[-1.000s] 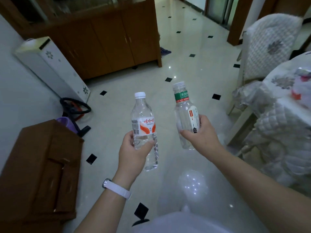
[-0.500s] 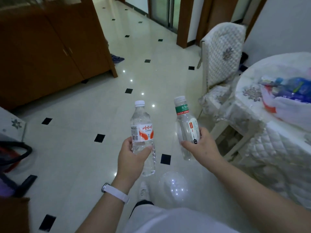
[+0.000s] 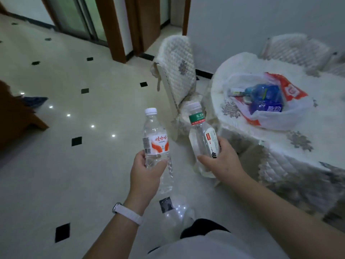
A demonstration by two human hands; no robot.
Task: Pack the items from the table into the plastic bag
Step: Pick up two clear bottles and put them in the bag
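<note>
Two clear water bottles are held upright above the floor [image 3: 74,174], one in each hand. The left hand [image 3: 147,171] grips the red-labelled bottle [image 3: 155,139] around its lower body, and the right hand [image 3: 222,161] grips the green-banded bottle [image 3: 202,139] likewise. One plastic bag [image 3: 296,113] lies open on the tabletop [image 3: 317,128], beyond and right of the right hand, with blue packets [image 3: 265,96] inside. Pale quilted cloth covers the tabletop. Two covered chairs [image 3: 177,71] stand by it, one just beyond the right hand. Glossy pale tiles with black diamonds spread left of the left hand.
</note>
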